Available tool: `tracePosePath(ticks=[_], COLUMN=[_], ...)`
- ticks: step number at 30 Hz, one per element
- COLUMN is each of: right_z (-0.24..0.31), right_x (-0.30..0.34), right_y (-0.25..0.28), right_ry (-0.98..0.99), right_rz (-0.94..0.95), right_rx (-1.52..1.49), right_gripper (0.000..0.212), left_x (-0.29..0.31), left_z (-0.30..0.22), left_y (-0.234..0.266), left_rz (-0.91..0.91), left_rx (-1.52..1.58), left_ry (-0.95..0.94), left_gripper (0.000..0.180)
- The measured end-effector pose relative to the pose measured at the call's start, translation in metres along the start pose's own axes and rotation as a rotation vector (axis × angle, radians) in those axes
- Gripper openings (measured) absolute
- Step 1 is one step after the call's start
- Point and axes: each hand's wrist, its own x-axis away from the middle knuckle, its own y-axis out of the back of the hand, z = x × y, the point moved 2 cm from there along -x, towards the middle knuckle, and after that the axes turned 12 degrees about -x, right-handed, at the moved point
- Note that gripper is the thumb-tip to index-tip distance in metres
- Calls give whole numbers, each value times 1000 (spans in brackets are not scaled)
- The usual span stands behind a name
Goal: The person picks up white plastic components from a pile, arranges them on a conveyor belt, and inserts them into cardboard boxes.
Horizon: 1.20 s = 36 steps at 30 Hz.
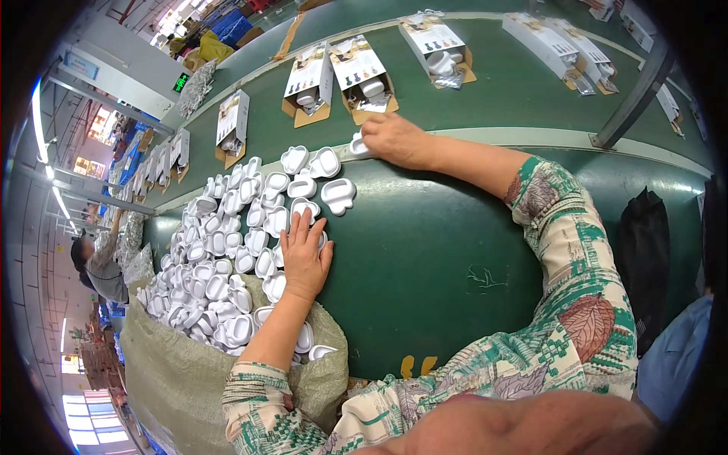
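Observation:
A heap of white plastic cloud-shaped pieces (216, 243), each with a raised oval rim, spreads over the left of the green table (425, 273). On the heap's right side lies my left hand (305, 262), palm down, fingers stretched out and touching several pieces. My right hand (396, 141) is closed around one white piece (359, 144) at the rail by the belt, just below an open carton (362, 76). Part of that piece is hidden by my fingers. One loose white piece (338, 196) lies apart from the heap.
A woven sack (178, 379) sits under the heap's near end. Beyond the metal rail (493, 137), open cartons with white parts inside stand on the green belt (485, 106). A metal post (635, 95) rises at right, near a black bag (643, 262). Another person (106, 265) works far left.

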Motion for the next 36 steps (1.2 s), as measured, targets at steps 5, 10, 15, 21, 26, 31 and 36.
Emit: tracePosePath(ticks=[5, 10, 15, 21, 26, 31, 36], right_z=[-37, -85, -57, 35, 21, -20, -62], right_x=[6, -1, -5, -44, -38, -20, -8], right_y=[24, 39, 28, -36, -31, 9, 38], right_ry=[-85, -328, -197, 183, 169, -58, -274], right_rz=[-134, -193, -323, 11, 22, -116, -131], right_rx=[210, 438, 193, 3, 44, 295, 505], right_gripper=[7, 15, 17, 13, 11, 12, 15], left_x=[2, 1, 3, 4, 5, 6, 7], left_z=[2, 3, 9, 11, 10, 12, 12], left_y=[2, 1, 0, -2, -3, 0, -2], left_rz=[-5, -9, -14, -23, -25, -16, -25], left_rx=[-10, 0, -10, -4, 2, 7, 12], left_ry=[-3, -5, 5, -2, -6, 1, -8], left_gripper=[41, 41, 41, 40, 40, 41, 41])
